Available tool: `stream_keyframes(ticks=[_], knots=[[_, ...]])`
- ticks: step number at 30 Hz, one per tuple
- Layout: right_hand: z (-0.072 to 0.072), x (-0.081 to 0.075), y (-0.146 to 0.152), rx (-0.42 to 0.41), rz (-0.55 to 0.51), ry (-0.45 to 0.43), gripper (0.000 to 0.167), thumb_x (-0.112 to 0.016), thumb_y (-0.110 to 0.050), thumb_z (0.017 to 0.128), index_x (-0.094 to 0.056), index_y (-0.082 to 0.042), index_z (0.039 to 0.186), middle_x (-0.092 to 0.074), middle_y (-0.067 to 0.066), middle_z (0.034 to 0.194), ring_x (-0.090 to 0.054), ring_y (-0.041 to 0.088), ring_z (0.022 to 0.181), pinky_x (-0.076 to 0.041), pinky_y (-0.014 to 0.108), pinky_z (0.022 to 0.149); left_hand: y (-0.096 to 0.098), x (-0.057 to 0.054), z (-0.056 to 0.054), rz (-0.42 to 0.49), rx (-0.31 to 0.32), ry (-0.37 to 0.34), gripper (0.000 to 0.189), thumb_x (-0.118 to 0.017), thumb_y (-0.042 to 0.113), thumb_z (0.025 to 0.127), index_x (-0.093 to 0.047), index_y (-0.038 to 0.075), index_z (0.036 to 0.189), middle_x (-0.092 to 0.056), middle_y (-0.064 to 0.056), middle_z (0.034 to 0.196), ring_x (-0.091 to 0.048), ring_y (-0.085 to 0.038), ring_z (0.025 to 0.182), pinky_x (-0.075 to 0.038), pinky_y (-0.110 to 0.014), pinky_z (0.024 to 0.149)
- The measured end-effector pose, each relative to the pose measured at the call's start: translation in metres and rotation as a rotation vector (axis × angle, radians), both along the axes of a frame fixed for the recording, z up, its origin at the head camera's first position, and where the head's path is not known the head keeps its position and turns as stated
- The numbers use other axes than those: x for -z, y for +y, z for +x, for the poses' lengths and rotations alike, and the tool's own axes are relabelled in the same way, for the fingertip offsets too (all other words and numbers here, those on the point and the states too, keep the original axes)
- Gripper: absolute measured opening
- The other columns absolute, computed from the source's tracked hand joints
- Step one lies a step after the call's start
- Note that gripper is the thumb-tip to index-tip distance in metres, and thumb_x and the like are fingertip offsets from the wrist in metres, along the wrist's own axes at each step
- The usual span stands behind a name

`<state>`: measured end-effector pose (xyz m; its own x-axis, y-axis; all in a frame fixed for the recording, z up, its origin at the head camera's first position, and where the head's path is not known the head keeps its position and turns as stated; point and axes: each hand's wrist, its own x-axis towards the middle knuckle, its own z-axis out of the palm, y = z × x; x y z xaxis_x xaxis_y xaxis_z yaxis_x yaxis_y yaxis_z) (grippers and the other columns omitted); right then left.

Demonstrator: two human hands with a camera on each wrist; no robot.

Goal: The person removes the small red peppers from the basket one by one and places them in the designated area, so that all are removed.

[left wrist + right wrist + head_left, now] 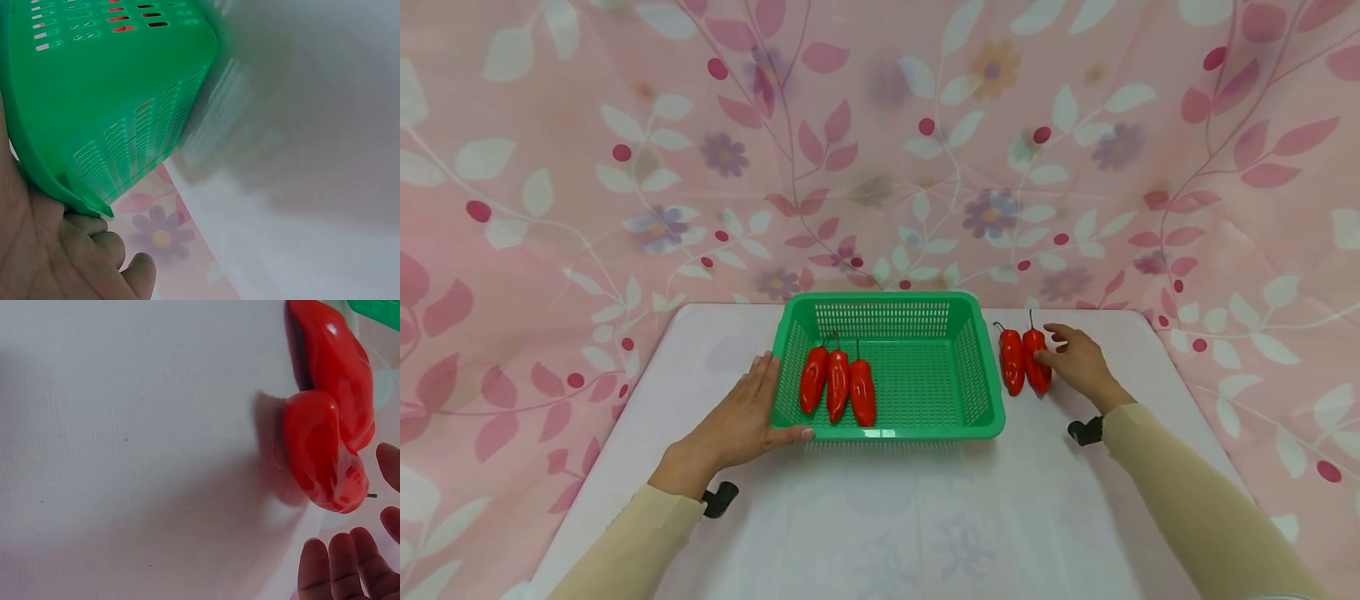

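Observation:
A green plastic basket (pixel 917 432) holds several red peppers, three of them side by side at its left, one being the middle red pepper (pixel 838 387). My left hand (pixel 733 421) lies against the basket's left front corner, fingers straight along the side and thumb along the front rim. Right of the basket, two more red peppers lie together, a left one (pixel 1012 362) and a right one (pixel 1037 367). Beside the right one is my right hand (pixel 1078 360), fingers spread. In the right wrist view its fingers (pixel 345 562) stand apart from the nearer pepper (pixel 312 440).
A white-covered table (pixel 850 517) carries everything. Behind and around it hangs a pink floral cloth (pixel 880 150). Each wrist wears a black camera mount, such as the left mount (pixel 721 500).

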<state>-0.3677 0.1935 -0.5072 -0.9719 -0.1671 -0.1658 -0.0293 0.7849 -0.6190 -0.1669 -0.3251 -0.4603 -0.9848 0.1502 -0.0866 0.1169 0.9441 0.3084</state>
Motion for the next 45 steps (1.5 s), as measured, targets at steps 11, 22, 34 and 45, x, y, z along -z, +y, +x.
stream_keyframes(ticks=[11,22,34,45], knots=[[0.003,-0.029,-0.022,-0.068,-0.039,0.126,0.071,-0.069,-0.031,0.102,-0.039,-0.007,0.161,-0.05,0.028,0.151,-0.052,0.048,0.132,-0.059,0.06,0.098,-0.004,-0.006,0.001,-0.046,-0.003,0.021,0.137,-0.064,0.086,0.082,-0.011,-0.008,0.165,-0.013,-0.029,0.174,-0.014,-0.052,0.16,-0.023,-0.063,0.127],[0.017,-0.073,-0.069,-0.18,-0.085,0.23,0.062,-0.067,-0.029,0.104,-0.045,-0.005,0.157,-0.055,0.024,0.144,-0.058,0.044,0.126,-0.056,0.061,0.101,-0.004,-0.008,0.002,-0.069,0.009,0.032,0.135,-0.065,0.084,0.082,-0.014,-0.01,0.165,-0.014,-0.03,0.173,-0.013,-0.053,0.16,-0.024,-0.064,0.127],[0.026,-0.104,-0.134,-0.337,-0.115,0.239,0.061,-0.071,-0.026,0.103,-0.049,-0.006,0.156,-0.058,0.024,0.143,-0.065,0.038,0.12,-0.058,0.055,0.097,-0.002,-0.007,0.001,-0.075,0.0,0.01,0.137,-0.066,0.085,0.08,-0.014,-0.009,0.165,-0.014,-0.029,0.173,-0.013,-0.051,0.16,-0.022,-0.064,0.128],[0.029,-0.092,-0.197,-0.476,-0.099,0.176,0.062,-0.074,-0.025,0.1,-0.051,-0.003,0.153,-0.061,0.022,0.144,-0.066,0.037,0.12,-0.058,0.05,0.1,0.0,-0.006,0.0,-0.123,0.03,0.032,0.134,-0.064,0.085,0.082,-0.017,-0.009,0.164,-0.017,-0.029,0.173,-0.015,-0.049,0.161,-0.022,-0.062,0.128]])
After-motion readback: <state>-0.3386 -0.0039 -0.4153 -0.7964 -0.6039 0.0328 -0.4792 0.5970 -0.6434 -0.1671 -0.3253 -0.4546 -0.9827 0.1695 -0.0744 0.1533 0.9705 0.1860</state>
